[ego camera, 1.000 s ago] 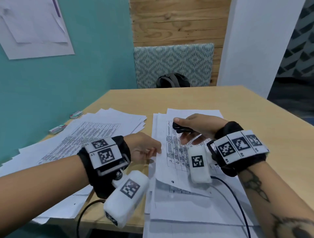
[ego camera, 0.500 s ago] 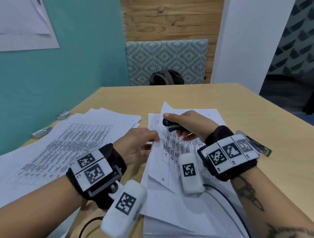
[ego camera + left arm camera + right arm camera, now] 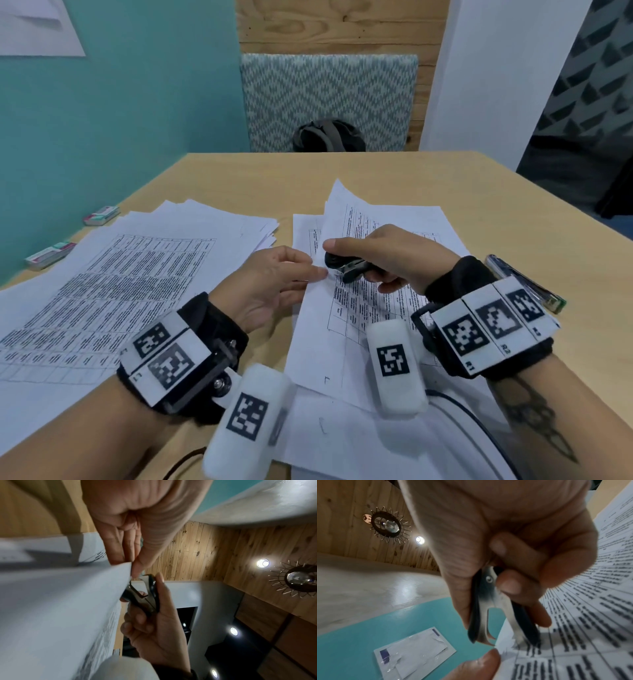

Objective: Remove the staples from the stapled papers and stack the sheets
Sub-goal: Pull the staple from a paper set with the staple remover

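The right hand (image 3: 387, 255) grips a black staple remover (image 3: 346, 265), its metal claws parted at the corner of the stapled papers (image 3: 346, 308), which lie on the wooden table (image 3: 394, 178) at centre right. The left hand (image 3: 274, 284) pinches that same corner between thumb and fingertips. A loose stack of sheets (image 3: 137, 267) lies to the left, just beside the stapled set.
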Demonstrator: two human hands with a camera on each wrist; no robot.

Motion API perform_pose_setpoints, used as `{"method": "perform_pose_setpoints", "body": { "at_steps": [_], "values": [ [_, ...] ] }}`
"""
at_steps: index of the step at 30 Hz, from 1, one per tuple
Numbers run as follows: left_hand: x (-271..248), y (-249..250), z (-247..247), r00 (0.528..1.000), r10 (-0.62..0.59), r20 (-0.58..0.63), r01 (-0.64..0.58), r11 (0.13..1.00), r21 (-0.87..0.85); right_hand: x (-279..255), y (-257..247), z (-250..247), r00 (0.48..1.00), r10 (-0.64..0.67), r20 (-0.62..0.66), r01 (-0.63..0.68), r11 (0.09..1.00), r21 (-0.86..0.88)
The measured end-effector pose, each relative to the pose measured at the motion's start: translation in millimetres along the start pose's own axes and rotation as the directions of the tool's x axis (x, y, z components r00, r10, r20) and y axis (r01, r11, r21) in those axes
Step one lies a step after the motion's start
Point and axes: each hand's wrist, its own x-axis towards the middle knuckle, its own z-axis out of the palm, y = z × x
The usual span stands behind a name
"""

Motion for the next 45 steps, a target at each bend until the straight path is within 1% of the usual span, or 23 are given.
{"method": "perform_pose_setpoints", "body": {
  "at_steps": [5,10,14,19,24,28,40,45],
  "values": [
    [-1,-3,0,1.0,-0.004,0.009,0.005,0.996,-0.086,1,0,1,1.0,0.002,0.002,-0.002,1.0,-0.027],
    [2,-7,-2,0.999,-0.033,0.011,0.034,0.992,-0.125,1,0,3,1.0,-0.014,0.001,0.014,1.0,-0.012],
    [2,-8,-3,0.998,-0.055,0.022,0.057,0.989,-0.134,1,0,4,1.0,-0.008,0.009,0.009,1.0,-0.029],
    [2,-8,-2,0.993,-0.107,0.042,0.113,0.975,-0.189,3,1,4,1.0,0.013,0.023,-0.011,0.998,-0.054],
    [2,-8,-2,0.992,-0.119,0.048,0.127,0.965,-0.229,6,2,4,1.0,0.024,-0.005,-0.024,0.998,-0.051],
    [2,-8,-3,0.993,-0.115,0.036,0.12,0.966,-0.23,7,2,8,0.999,0.038,-0.017,-0.038,0.999,-0.035],
    [3,-8,-4,0.995,-0.097,0.02,0.099,0.969,-0.225,17,5,11,0.996,0.085,-0.029,-0.082,0.992,0.091],
    [1,-7,-6,0.994,-0.095,0.045,0.1,0.987,-0.125,19,6,11,0.995,0.101,0.0,-0.101,0.99,0.101]
  ]
}}
